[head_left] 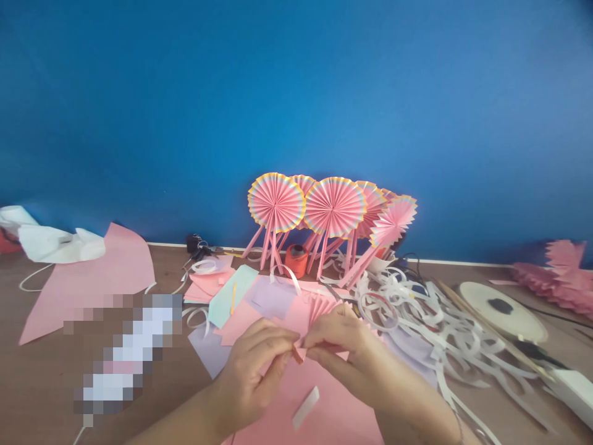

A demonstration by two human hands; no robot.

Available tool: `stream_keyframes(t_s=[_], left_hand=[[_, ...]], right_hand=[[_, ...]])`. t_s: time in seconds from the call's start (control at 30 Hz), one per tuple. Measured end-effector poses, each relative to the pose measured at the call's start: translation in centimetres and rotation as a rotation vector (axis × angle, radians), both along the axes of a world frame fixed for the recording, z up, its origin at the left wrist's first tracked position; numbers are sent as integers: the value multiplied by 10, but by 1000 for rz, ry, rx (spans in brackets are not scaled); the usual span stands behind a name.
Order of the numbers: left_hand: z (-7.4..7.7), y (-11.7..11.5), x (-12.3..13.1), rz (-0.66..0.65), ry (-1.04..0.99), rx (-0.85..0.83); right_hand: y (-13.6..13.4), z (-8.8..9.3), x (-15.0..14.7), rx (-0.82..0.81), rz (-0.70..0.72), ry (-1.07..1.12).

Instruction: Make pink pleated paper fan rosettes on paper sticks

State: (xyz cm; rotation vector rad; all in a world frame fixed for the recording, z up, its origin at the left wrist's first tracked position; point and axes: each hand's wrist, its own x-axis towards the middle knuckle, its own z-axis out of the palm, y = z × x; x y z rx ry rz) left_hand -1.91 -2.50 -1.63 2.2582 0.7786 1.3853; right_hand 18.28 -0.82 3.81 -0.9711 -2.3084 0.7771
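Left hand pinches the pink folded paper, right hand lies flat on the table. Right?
Not quite: in the head view the right hand is raised, fingers pinching at the pink folded paper too. The left hand does pinch it.

Soft light pales the blue wall rightward — a pixelated patch sits lower left.

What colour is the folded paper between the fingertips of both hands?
The folded paper is pink; the head view shows it best.
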Motion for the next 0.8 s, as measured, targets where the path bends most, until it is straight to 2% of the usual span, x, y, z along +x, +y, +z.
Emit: stream_keyframes(t_s=[0.33,0.67,0.8], left_hand=[[-9,-5,1,-3,-15,-133],[-13,-9,2,-80,-153,-393],[-15,-9,8,-12,-240,-483]], right_hand=[[-5,1,-3,3,-13,2],[-10,-1,-11,42,-58,-84],[-11,-5,-18,79,-98,-89]])
